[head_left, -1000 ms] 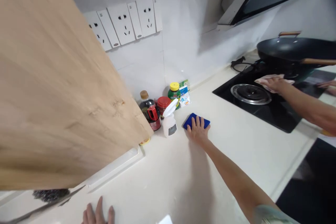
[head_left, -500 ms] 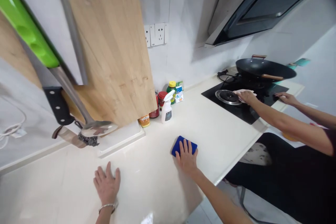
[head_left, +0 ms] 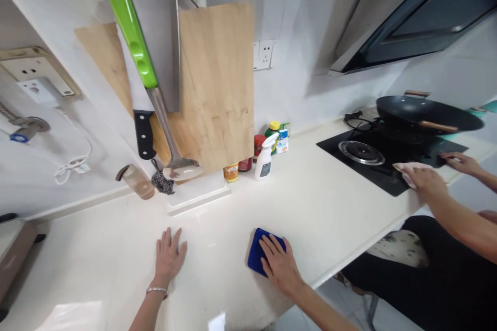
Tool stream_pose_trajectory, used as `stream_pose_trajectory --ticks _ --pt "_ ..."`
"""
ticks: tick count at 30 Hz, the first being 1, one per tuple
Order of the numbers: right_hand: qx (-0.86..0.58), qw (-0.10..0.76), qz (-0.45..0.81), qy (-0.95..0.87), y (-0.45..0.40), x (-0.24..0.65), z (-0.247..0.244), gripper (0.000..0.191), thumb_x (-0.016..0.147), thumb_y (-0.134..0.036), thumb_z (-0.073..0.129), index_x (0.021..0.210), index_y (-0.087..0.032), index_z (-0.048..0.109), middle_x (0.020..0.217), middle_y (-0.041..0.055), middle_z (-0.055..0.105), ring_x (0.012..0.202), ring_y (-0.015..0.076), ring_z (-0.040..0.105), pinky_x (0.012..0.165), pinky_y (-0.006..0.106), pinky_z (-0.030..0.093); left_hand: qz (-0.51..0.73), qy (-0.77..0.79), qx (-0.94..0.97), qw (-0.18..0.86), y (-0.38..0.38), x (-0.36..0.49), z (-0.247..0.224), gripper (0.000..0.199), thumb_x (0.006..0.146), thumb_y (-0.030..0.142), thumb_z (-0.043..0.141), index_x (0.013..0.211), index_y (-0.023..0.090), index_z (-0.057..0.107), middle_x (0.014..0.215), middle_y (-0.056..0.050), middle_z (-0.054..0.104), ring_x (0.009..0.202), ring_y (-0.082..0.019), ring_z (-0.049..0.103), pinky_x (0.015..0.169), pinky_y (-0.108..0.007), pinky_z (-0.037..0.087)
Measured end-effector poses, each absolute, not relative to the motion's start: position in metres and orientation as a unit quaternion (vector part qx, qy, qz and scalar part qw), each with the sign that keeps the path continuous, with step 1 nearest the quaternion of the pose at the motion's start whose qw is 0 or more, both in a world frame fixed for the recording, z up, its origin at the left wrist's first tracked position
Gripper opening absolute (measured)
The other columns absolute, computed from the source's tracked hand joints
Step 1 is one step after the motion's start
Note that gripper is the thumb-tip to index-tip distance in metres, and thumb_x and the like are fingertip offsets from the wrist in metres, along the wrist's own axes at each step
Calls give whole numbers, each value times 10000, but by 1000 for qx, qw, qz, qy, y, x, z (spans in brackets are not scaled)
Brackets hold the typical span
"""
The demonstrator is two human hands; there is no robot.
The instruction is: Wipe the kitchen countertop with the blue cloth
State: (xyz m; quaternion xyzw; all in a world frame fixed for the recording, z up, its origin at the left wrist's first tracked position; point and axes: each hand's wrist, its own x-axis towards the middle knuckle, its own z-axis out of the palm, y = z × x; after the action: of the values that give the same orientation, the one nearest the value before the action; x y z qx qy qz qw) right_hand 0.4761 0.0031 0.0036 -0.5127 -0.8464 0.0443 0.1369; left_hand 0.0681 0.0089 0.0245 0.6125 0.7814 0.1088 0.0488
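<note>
My right hand (head_left: 280, 265) presses on a folded blue cloth (head_left: 256, 254) that lies flat on the white countertop (head_left: 209, 279). Its fingers reach over the cloth's upper right part, with the thumb side toward the cloth's lower edge. Further left, my left hand (head_left: 169, 257) rests palm down on the bare counter, fingers spread, nothing in it. A bracelet circles that wrist. Beyond the cloth stands a white spray bottle (head_left: 264, 161), beside several jars and a small packet (head_left: 282, 141) against the wall.
At right, a co-worker's hand (head_left: 429, 185) holds a pale cloth (head_left: 408, 171) at the front edge of the black cooktop (head_left: 357, 173). A wok (head_left: 427, 111) sits at its back. A cutting board (head_left: 217, 83), cleaver (head_left: 165, 51) and green-handled ladle (head_left: 134, 44) hang at left.
My view has turned left. My right hand has drawn the blue cloth nearer to me along the counter. The co-worker's hand has moved its pale cloth from the burner toward the cooktop's front edge.
</note>
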Motion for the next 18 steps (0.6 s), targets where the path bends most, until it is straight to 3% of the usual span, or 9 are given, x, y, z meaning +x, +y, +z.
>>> stream_pose_trajectory --ticks 3,6,10,18 --pt "-389 130 52 -910 24 500 16 575 968 -240 371 1535 -177 300 1561 98 369 1460 252 296 1195 495 326 106 817 567 27 -7 40 32 582 980 443 313 1456 154 481 1610 -207 267 1519 -357 148 1215 -557 144" --pt "-326 142 51 -933 36 505 17 598 947 -225 395 1534 -165 299 1602 109 281 1491 257 218 1209 485 318 109 861 497 8 -23 24 36 605 988 468 287 1478 151 447 1601 -235 254 1508 -390 166 1193 -574 199" --pt "-391 165 42 -905 51 487 7 624 951 -256 389 1549 -148 243 1627 128 202 1494 270 200 1205 512 318 105 872 478 -16 -31 25 35 596 991 456 292 1506 177 403 1610 -217 248 1509 -388 158 1183 -585 218" --pt "-530 162 -17 -832 149 437 -2 578 951 -263 337 1500 -82 325 1589 173 277 1471 291 236 1193 505 304 111 869 483 -9 -26 24 30 608 977 472 324 1503 179 407 1623 -212 218 1502 -415 164 1179 -611 215"
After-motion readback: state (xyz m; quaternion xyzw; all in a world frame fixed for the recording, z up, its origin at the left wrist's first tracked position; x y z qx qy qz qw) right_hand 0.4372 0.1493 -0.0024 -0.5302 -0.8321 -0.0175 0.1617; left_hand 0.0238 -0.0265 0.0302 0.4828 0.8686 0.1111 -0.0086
